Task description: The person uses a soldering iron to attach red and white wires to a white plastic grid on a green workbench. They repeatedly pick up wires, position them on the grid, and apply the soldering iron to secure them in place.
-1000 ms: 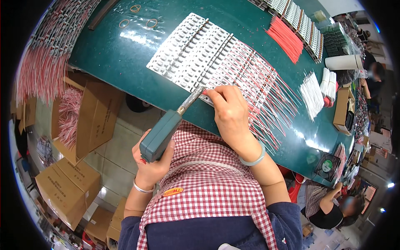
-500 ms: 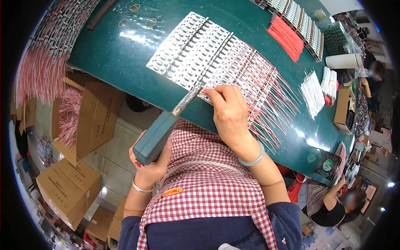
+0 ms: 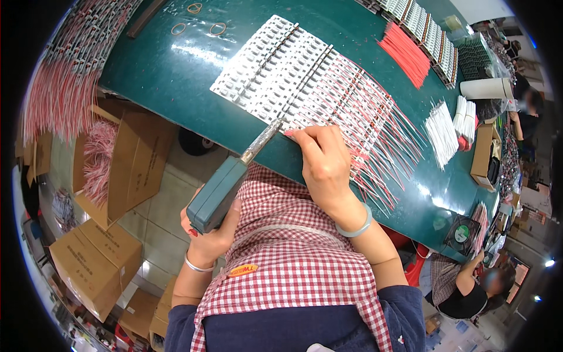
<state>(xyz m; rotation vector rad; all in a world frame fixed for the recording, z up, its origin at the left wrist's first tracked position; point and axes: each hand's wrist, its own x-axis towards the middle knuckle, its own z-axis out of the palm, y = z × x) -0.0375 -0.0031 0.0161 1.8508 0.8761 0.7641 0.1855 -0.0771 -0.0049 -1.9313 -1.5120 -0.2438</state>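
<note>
My left hand [image 3: 216,242] is wrapped round the handle of a dark green soldering gun [image 3: 217,196]. Its long metal tip reaches up and right to the near edge of a white panel of small circuit boards [image 3: 267,67]. Beside that tip, my right hand [image 3: 326,167] pinches a thin red wire between thumb and forefinger; only a short bit of its end shows, and the fingers hide the rest. Many red and white wires [image 3: 390,138] lie across the panel's right part and trail off its right side.
Red wires [image 3: 404,56] and white wires [image 3: 441,132] lie in bundles on the green table [image 3: 155,97]. More panels [image 3: 431,44] stand at the far right. Cardboard boxes [image 3: 97,267] are at the left below the table. A small black fan [image 3: 461,233] sits near the right edge; another person [image 3: 475,293] works beyond.
The view has shifted slightly. The soldering gun and both hands keep nearly the same places at the panel's near edge, with the same grips.
</note>
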